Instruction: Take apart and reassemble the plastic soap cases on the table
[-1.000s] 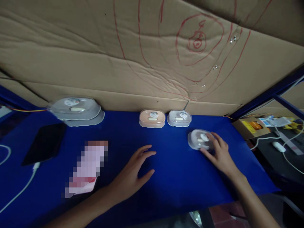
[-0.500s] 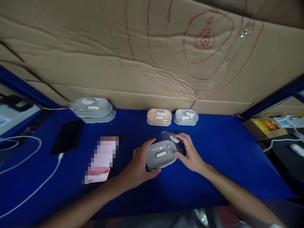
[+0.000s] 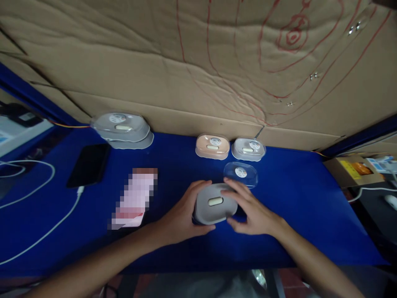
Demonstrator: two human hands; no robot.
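"Holding what, w/ which hand?"
"Gray box (image 3: 217, 215), btwn front & back edges of the blue tabletop (image 3: 294, 236). My L hand (image 3: 182, 213) has its L side btwn thumb & fingers; my R hand (image 3: 256, 213) is spread at its R side, can't tell how firmly it touches."
"Contents?"
"Can't see in. Clear lid (image 3: 248, 180) w/ round sticker lies just behind."
"Others?"
"Peach box (image 3: 206, 150) & small gray box (image 3: 238, 151) nr back edge, gray stack (image 3: 136, 131) nr back L corner, all w/ round labels. Carton (image 3: 338, 178) past R edge: yellow label, orange stuff inside."
"Writing?"
"Too small to read."
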